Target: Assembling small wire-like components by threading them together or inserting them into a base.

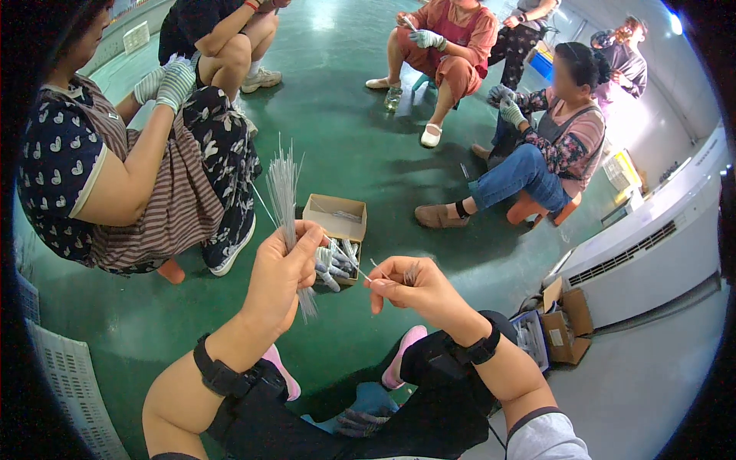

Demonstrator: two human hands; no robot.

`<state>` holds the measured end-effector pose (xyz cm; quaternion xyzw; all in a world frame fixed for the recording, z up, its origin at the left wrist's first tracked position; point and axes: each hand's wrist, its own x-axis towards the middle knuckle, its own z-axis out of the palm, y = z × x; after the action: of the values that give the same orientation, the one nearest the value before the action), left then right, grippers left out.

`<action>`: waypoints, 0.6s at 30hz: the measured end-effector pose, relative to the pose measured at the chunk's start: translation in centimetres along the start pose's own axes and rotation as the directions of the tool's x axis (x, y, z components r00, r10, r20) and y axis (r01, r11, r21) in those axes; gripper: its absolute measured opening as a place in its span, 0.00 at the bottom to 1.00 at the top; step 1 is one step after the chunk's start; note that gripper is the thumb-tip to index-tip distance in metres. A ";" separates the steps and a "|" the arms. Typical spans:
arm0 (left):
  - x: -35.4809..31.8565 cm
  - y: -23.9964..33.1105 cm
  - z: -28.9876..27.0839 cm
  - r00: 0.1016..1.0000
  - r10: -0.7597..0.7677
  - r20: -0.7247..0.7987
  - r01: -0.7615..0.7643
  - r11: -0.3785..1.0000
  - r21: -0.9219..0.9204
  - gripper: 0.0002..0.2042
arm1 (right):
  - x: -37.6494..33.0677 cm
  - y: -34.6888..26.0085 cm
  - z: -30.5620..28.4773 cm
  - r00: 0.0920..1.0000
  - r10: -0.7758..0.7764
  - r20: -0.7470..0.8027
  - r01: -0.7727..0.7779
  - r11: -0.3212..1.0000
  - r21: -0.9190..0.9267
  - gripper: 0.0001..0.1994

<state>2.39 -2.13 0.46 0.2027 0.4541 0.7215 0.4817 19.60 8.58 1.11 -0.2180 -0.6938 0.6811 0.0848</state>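
My left hand [287, 264] is closed around an upright bundle of thin, pale grey wires [284, 192], whose ends fan out above and below the fist. One thin pale strand [349, 259] runs from the left fingertips across to my right hand [418, 287]. There the right thumb and index finger pinch its end, and a few fine grey wire ends [412, 274] show at the curled fingers. Behind the hands, an open cardboard box [354, 280] holds several grey rolled pieces [328, 268]. Its other tray-like half [335, 203] has a few thin wires in it.
On the left sits a person in a striped apron [172, 192]; others sit ahead and to the right on the green floor [322, 153]. A white crate [73, 376] stands lower left. A carton [567, 330] and a bin [529, 337] stand right, near a white appliance [652, 253].
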 end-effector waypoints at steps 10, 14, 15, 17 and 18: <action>0.2 -0.1 -0.4 1.000 0.011 0.027 -0.011 1.000 -0.008 0.06 | 0.1 0.0 0.1 0.998 0.017 -0.067 -0.015 0.999 0.028 0.09; 0.3 -0.2 -0.8 0.999 -0.012 0.041 0.012 1.000 -0.009 0.06 | 0.2 -0.1 0.0 0.998 0.043 -0.055 -0.039 0.997 0.069 0.08; 0.2 -0.2 -0.8 0.999 -0.024 0.039 0.025 0.999 -0.035 0.06 | 0.2 -0.2 0.0 0.998 0.040 -0.053 -0.036 0.996 0.077 0.08; 0.1 -0.1 -0.7 0.999 -0.038 0.039 0.040 0.997 -0.061 0.06 | 0.3 0.0 0.2 0.998 0.033 -0.056 -0.030 0.998 0.063 0.08; 0.0 0.0 -0.5 1.000 -0.011 0.020 0.012 0.998 -0.061 0.06 | 0.2 0.1 0.2 0.998 0.027 -0.058 -0.024 0.999 0.049 0.09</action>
<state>2.02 -2.31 0.17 0.1922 0.4283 0.7303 0.4963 19.33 8.51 0.94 -0.2446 -0.6715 0.6920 0.1018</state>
